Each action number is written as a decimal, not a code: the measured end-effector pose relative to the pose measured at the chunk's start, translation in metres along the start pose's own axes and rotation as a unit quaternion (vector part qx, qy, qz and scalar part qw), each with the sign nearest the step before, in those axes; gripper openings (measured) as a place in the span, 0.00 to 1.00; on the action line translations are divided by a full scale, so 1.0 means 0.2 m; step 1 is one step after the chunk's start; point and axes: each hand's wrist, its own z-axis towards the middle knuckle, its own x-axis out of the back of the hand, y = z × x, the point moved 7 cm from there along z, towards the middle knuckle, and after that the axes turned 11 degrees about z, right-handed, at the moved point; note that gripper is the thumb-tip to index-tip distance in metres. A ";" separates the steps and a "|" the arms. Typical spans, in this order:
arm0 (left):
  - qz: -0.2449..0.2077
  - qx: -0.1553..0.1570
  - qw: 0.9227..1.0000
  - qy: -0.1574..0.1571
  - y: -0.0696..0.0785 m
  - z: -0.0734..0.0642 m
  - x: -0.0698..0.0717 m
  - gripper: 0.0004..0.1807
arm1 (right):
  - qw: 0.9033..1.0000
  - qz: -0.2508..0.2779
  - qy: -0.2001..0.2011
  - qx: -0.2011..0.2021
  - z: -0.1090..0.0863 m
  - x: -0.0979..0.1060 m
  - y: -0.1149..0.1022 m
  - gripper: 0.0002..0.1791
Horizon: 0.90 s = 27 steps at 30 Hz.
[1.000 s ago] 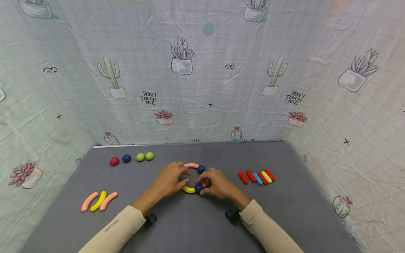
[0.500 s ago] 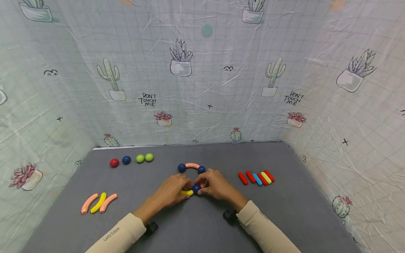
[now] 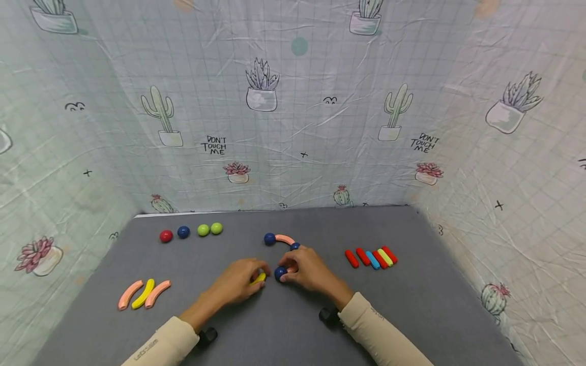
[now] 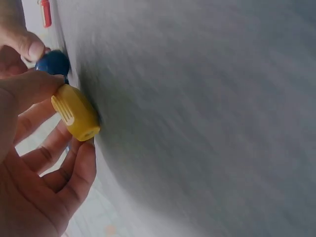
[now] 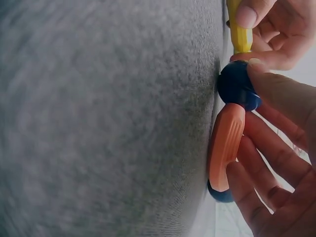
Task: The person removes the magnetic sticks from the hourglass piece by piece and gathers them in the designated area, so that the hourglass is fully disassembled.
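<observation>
In the head view my left hand (image 3: 238, 279) pinches a yellow curved rod (image 3: 259, 278), whose near end (image 4: 86, 131) shows between thumb and fingers in the left wrist view. Just right of it, my right hand (image 3: 309, 269) grips a blue ball (image 3: 280, 274) between thumb and fingers. A peach curved rod (image 5: 227, 148) runs from this ball along my right fingers to a second blue ball (image 5: 220, 193). Behind the right hand, another peach curved rod (image 3: 285, 238) joins that second ball to a third blue ball (image 3: 270, 239). In the head view a gap separates the yellow rod from the gripped ball.
At the back left lie a red ball (image 3: 166, 236), a blue ball (image 3: 183, 232) and two green balls (image 3: 203, 230). Two peach curved rods (image 3: 130, 295) flank a yellow curved rod (image 3: 143, 294) at the left. Several short straight rods (image 3: 373, 260) lie right. Patterned cloth (image 3: 293, 127) surrounds the grey table (image 3: 284, 330).
My left hand has come from the ring's far left side to the yellow rod and drawn it leftward off the front blue ball. The far balls and peach rod have turned slightly.
</observation>
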 end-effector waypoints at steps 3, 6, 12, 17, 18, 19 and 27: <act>-0.006 0.024 1.000 -0.007 -0.07 -0.05 0.03 0.06 | 1.000 -0.002 0.003 0.013 -0.01 0.02 -0.01 0.17; -0.001 0.055 0.998 -0.007 -0.16 -0.11 0.06 0.06 | 1.000 0.004 0.004 0.026 -0.03 0.05 -0.02 0.17; 0.002 0.111 0.994 -0.001 -0.34 -0.27 0.14 0.08 | 1.000 -0.004 -0.006 0.028 -0.04 0.07 -0.02 0.12; 0.008 0.150 0.989 -0.018 -0.47 -0.38 0.19 0.13 | 0.999 -0.029 -0.014 0.015 -0.02 0.05 -0.01 0.06; 0.012 0.157 0.987 -0.022 -0.50 -0.39 0.20 0.14 | 0.999 -0.035 -0.013 0.015 -0.02 0.04 -0.01 0.06; 0.015 0.163 0.986 -0.025 -0.52 -0.41 0.21 0.15 | 0.999 -0.039 -0.010 0.019 -0.01 0.04 -0.01 0.05; 0.061 0.194 0.978 -0.040 -0.63 -0.52 0.26 0.18 | 0.997 -0.036 0.001 0.070 -0.01 0.01 -0.08 0.05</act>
